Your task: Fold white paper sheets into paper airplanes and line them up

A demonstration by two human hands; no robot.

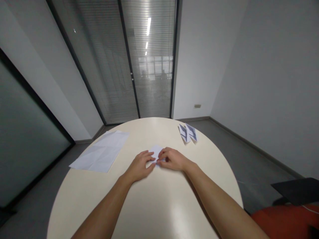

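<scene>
A small piece of white paper (156,151) lies on the round cream table (154,205), between my two hands. My left hand (142,166) rests on the paper's left side, its fingers apart and the thumb near the lower edge. From the right, my right hand (174,159) bends its fingers and thumb together on the paper's right and lower edge. The fingertips of both hands nearly meet there. How the paper is folded under them is too small to tell.
Large creased white sheets (102,152) lie at the table's left. Folded papers with dark printing (188,133) stand at the back right. A red seat (286,219) and a black flat object (297,191) are beyond the right edge.
</scene>
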